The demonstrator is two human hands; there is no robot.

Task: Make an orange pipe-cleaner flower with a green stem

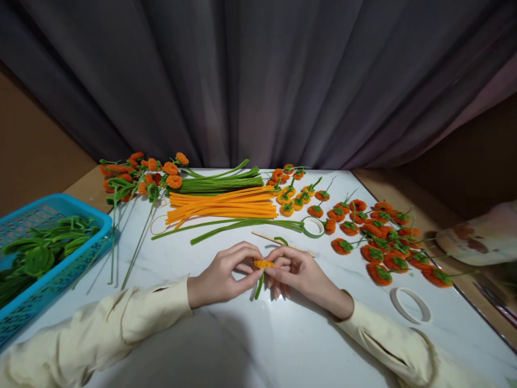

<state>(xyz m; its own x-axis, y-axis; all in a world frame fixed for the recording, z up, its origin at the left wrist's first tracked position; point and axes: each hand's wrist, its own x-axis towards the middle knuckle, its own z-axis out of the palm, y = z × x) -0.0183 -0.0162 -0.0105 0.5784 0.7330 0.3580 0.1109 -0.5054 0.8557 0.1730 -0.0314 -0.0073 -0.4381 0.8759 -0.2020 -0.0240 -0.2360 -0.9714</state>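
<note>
Between my two hands is a small yellow-orange pipe-cleaner flower (263,264), coiled in petals, with a green pipe-cleaner stem (259,286) hanging below it. My left hand (230,272) pinches its left side between thumb and fingers. From the other side my right hand (301,274) grips it the same way, fingertips pressed together. Just beyond the hands lies a thin wooden stick (266,237), with a short bent green piece (281,241) near it. Farther back are a few loose green pipe cleaners (238,223) and a stack of orange pipe cleaners (222,205).
A blue basket (60,264) with green leaves stands at the left. Behind are green pipe cleaners (218,184) and stemmed orange flowers (172,168). Yellow flower heads (287,208) and many orange flower heads (379,273) spread rightward, near a green-edged tape roll (313,235) and a white ring (393,303).
</note>
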